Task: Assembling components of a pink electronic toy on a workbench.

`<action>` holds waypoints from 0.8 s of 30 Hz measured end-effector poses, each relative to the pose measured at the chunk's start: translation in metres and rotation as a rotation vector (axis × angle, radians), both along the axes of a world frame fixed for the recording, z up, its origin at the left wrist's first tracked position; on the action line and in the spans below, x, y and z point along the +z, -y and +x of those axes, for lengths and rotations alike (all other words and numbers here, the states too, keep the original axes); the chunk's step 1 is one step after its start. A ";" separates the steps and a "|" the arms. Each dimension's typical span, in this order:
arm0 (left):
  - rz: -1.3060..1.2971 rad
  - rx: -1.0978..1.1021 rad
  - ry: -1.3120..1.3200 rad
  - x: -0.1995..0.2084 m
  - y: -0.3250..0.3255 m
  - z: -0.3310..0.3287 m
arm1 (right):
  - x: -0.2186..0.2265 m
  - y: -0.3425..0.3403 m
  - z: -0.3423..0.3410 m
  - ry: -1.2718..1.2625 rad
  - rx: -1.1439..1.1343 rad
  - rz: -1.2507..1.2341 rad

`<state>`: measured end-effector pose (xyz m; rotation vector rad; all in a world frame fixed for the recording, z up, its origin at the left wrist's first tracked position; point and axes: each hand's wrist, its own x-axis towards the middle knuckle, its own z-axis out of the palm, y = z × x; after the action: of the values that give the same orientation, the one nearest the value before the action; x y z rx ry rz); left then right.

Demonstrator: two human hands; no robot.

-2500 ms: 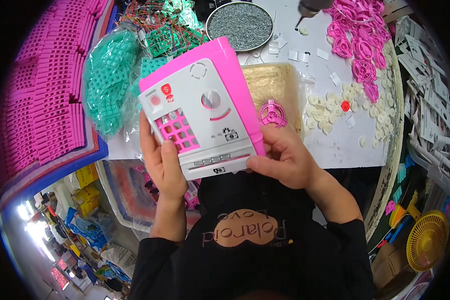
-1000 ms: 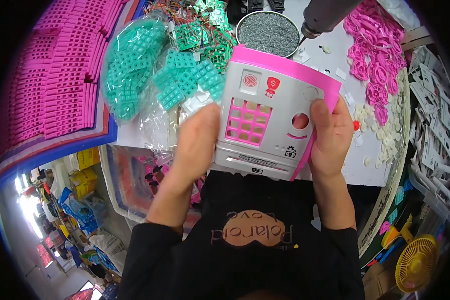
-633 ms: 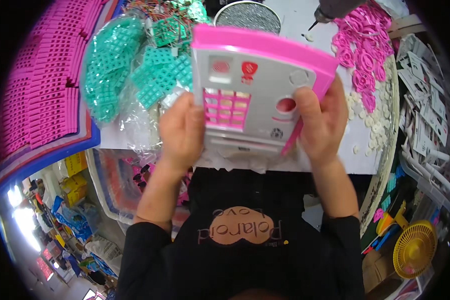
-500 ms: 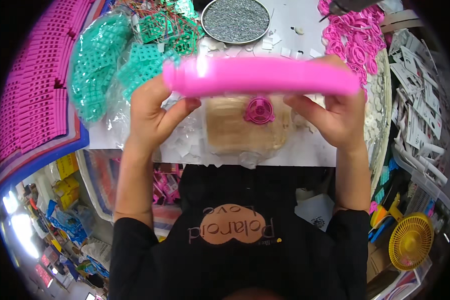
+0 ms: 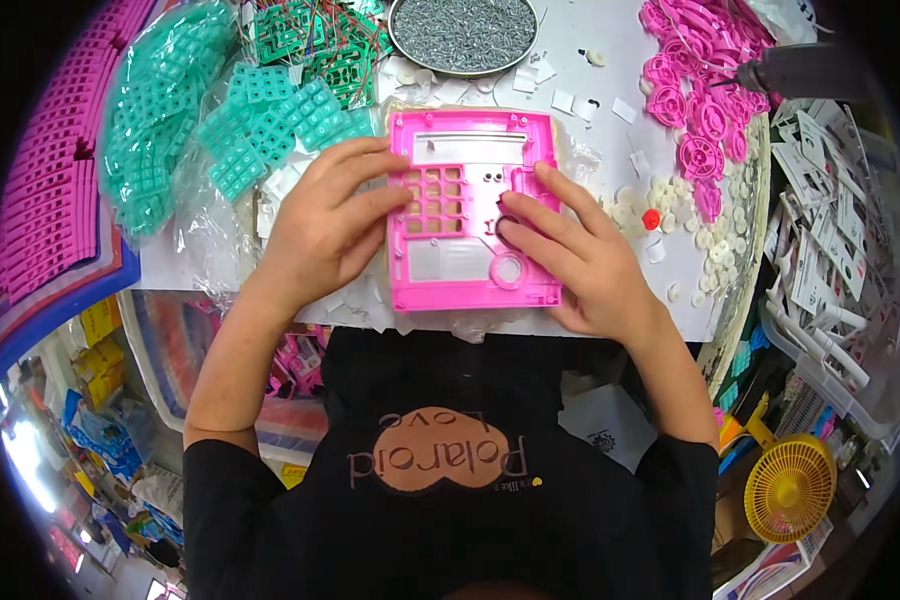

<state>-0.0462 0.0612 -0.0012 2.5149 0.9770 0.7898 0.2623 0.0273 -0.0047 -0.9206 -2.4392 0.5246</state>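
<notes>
A pink plastic housing (image 5: 480,297) lies with its hollow, ribbed inner side up on the pale wrapped block (image 5: 562,140), in front of me. It has a grid of square holes, a pale window strip and round openings. My left hand (image 5: 330,220) is at its left edge, with bent fingertips on the rim beside the grid and the thumb hidden. My right hand (image 5: 585,250) grips the right side. Its fingers reach over the inner face beside a dark round opening, and its thumb is low at the edge. Anything small under these fingers is hidden.
Teal rubber keypads (image 5: 265,125) and green circuit boards (image 5: 345,65) lie at the back left. A round tray of screws (image 5: 463,35) stands behind. Pink round parts (image 5: 705,110), white discs (image 5: 715,250) and a dark tool (image 5: 795,72) are at the right. Stacked pink grilles (image 5: 50,190) are far left.
The housing has come down from above the table onto the wrapped block, turned from edge-on to inner side up. My hands moved lower with it. The pink round part on the block is now out of sight.
</notes>
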 end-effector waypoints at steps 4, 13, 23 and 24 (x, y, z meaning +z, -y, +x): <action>-0.017 -0.015 -0.042 0.005 -0.002 -0.004 | 0.015 0.003 -0.002 0.120 0.036 -0.113; -0.066 -0.137 -0.015 0.011 0.013 0.028 | 0.020 0.018 -0.005 0.190 0.021 -0.233; -0.093 -0.171 -0.180 0.005 0.026 0.044 | -0.002 -0.081 0.051 -0.112 -0.538 -0.126; -0.094 -0.165 -0.183 0.005 0.025 0.044 | -0.006 -0.099 0.053 -0.037 -0.549 -0.003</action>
<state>-0.0023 0.0358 0.0040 2.5791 0.8267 0.4616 0.3149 0.1262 -0.0109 -1.4928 -2.0240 0.3384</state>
